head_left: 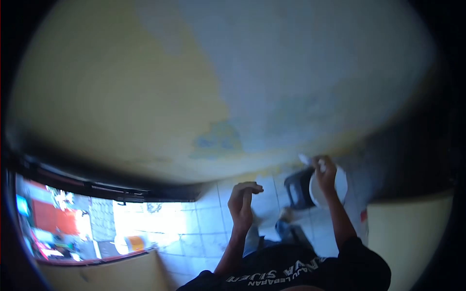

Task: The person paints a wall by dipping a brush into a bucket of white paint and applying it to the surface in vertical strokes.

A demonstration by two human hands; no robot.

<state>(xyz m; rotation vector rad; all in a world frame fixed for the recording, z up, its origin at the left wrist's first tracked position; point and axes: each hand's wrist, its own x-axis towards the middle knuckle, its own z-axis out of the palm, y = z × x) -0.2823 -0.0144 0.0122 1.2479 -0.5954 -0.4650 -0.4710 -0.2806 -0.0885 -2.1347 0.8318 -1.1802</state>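
My right hand is closed around a small pale tool, whose light tip points toward the lower edge of the wall. What kind of tool it is cannot be made out. The wall shows yellowish paint on the left and a grey-blue coat on the right, with a bluish patch low down. In front of my body my left hand is raised, fingers bent over to the right and pressed together, and nothing can be seen in it.
Below my right hand, a round white container stands beside a dark stool on the tiled floor. A bright opening lies at the lower left, past a low yellowish wall. Another pale surface is at the lower right.
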